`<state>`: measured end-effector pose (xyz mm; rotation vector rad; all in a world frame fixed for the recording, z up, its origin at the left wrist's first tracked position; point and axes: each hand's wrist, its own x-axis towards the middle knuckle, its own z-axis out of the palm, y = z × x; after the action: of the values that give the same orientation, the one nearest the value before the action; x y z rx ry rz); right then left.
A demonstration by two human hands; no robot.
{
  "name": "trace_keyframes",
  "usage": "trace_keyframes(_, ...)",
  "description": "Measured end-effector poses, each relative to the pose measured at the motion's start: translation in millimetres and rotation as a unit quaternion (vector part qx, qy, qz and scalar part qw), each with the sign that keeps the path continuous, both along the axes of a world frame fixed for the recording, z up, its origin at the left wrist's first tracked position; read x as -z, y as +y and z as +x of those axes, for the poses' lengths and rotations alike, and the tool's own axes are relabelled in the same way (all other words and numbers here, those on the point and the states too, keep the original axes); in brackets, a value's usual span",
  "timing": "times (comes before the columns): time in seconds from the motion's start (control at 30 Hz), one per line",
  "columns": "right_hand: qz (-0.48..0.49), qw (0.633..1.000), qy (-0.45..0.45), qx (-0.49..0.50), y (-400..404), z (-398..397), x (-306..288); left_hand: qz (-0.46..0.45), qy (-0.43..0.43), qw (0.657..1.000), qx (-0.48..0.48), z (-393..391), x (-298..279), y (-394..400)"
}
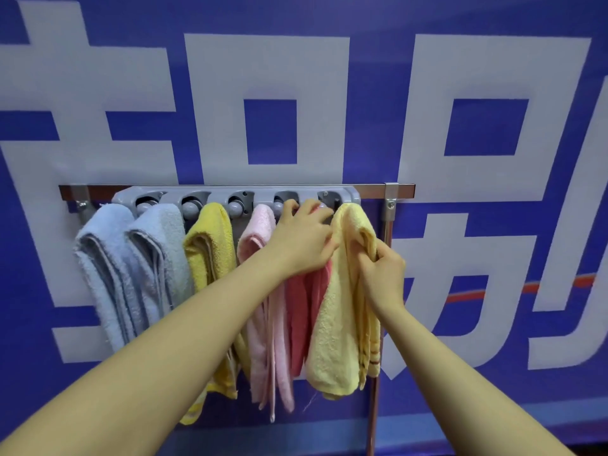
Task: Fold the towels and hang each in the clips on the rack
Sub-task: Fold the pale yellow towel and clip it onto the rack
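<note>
Six folded terry towels hang side by side from the grey plastic clip rack [237, 194], packed so tightly that each touches its neighbour: a pale blue towel [102, 258] at the far left, a grey-blue towel [161, 245], a bright yellow towel [210, 245], a light pink towel [260, 225], a coral red towel [304, 311] and a pale yellow towel with brown stripes near its hem [342, 324] at the far right. The rack is fixed to a brown metal bar [371, 189] held by silver brackets, with a post running down just past the last towel; beyond that edge the backdrop is open.

The left hand [301, 238] reaches up to the rightmost clips, fingers curled over the top of the coral red towel and the edge of the pale yellow one. The right hand [383, 274] pinches a fold of the pale yellow towel just below its top.

Behind everything stretches a blue banner [371, 93] with huge white Chinese characters, cut off by the frame so I cannot read them whole, and an orange-red curved stripe [526, 286] at the right.
</note>
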<state>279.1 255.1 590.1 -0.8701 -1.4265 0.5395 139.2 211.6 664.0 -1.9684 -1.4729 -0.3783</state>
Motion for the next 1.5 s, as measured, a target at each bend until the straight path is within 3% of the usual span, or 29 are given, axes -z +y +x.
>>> trace_keyframes(0.1, 0.013, 0.999, -0.023, 0.033, -1.9, 6.5, -2.5, 0.046, 0.110, 0.993, 0.023, -6.3, 16.0, -5.8)
trace_keyframes(0.2, 0.021, 0.998, -0.022, 0.051, -2.9, 16.4, -2.5, 0.033, 0.123, 0.992, -0.006, -7.2, 31.0, -7.4)
trace_keyframes(0.37, 0.043, 0.998, -0.018, 0.053, -7.7, 30.5, -9.5, 0.054, 0.098, 0.994, -0.018, 15.7, 51.7, -5.1)
trace_keyframes(0.53, 0.063, 0.998, -0.010, 0.030, -4.5, 33.0, -15.3, 0.133, -0.015, 0.989, -0.054, 38.3, 38.6, 1.8)
trace_keyframes(0.8, 0.081, 0.997, 0.007, -0.007, -1.1, 16.3, -22.4, 0.075, 0.062, 0.984, -0.151, 27.9, 10.2, 9.1)
trace_keyframes(0.97, 0.098, 0.995, 0.003, -0.009, 6.2, 12.9, -22.9, -0.004, 0.041, 0.993, -0.108, 20.5, -9.5, 19.2)
trace_keyframes(1.4, -0.009, 0.998, -0.028, -0.049, 4.6, 2.4, 38.2, 0.023, 0.045, 0.994, -0.096, 7.9, 9.3, 27.1)
trace_keyframes(1.5, -0.021, 0.999, -0.034, -0.036, 4.9, 0.1, 45.8, 0.099, 0.041, 0.991, -0.078, 3.3, 25.5, 22.7)
